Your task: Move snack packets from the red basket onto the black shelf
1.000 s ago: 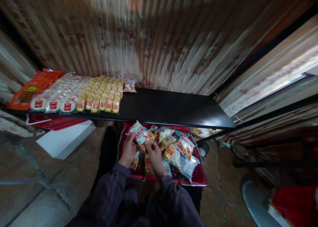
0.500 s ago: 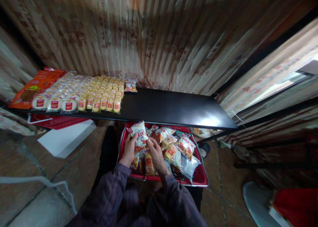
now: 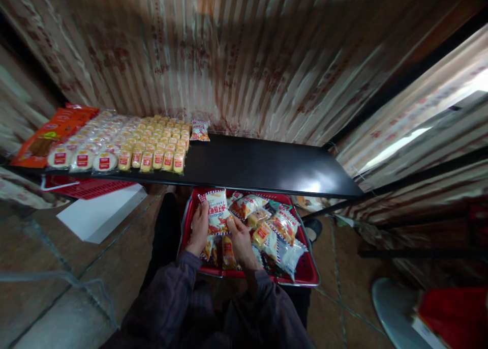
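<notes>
My left hand and my right hand both grip a snack packet with a red-and-blue striped edge, held upright over a red basket on my lap. Several more snack packets fill the basket. Just above it runs a black shelf. One matching packet lies at the shelf's back, beside rows of small yellow-wrapped cakes.
Round white-wrapped cakes and orange packs cover the shelf's left end. A red crate and a white box sit under it. A striped curtain hangs behind. A round grey stool stands at lower right.
Both hands have turned the packet from tilted to upright, facing me, and drawn it slightly toward the basket's middle. Nothing on the shelf has moved.
</notes>
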A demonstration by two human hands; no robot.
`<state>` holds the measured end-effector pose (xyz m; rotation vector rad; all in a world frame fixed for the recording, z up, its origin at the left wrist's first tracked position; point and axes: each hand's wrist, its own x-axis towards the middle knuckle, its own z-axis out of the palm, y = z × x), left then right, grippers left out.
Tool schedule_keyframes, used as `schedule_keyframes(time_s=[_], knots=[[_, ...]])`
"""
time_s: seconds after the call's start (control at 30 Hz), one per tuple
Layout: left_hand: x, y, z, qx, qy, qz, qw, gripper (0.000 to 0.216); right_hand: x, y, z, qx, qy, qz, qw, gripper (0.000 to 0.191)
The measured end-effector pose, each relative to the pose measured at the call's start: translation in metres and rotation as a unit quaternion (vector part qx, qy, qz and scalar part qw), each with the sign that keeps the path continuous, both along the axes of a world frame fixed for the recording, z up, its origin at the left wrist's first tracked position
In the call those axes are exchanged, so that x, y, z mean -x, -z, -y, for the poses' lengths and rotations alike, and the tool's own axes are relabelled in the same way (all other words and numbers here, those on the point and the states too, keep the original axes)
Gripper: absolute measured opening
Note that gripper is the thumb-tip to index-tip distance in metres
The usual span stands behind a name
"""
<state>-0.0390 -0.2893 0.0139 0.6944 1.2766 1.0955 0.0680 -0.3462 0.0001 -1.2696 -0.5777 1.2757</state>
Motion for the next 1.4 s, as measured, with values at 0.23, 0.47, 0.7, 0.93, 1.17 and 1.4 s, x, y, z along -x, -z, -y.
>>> schedule_keyframes(time_s=[0.23,0.47,0.7,0.93,1.17,1.4], knots=[[-0.002,0.001,0.002,-0.032,-0.009,-0.094,0.995,0.022,-0.005,0.003,0.000,-0.014,0.059,0.090,0.994,0.046],[-0.005,-0.002,0.008,-0.046,-0.096,-0.015,0.994,0.010,-0.001,-0.006,0.000,-0.020,0.102,0.178,0.979,0.051],[-0.008,-0.015,0.015,-0.042,-0.047,0.039,0.997,0.019,0.007,-0.013,0.001,-0.059,0.092,0.332,0.937,0.045],[-0.013,-0.026,0.020,0.003,0.010,0.136,0.991,0.036,0.016,-0.005,0.004,-0.160,0.070,0.504,0.846,0.029],[-0.014,-0.012,0.013,0.029,-0.029,0.196,0.980,0.045,0.029,-0.006,0.011,-0.225,0.008,0.580,0.783,0.041],[-0.007,0.000,0.011,0.072,-0.043,0.218,0.972,0.042,0.025,-0.009,0.013,-0.232,-0.028,0.612,0.755,0.058]])
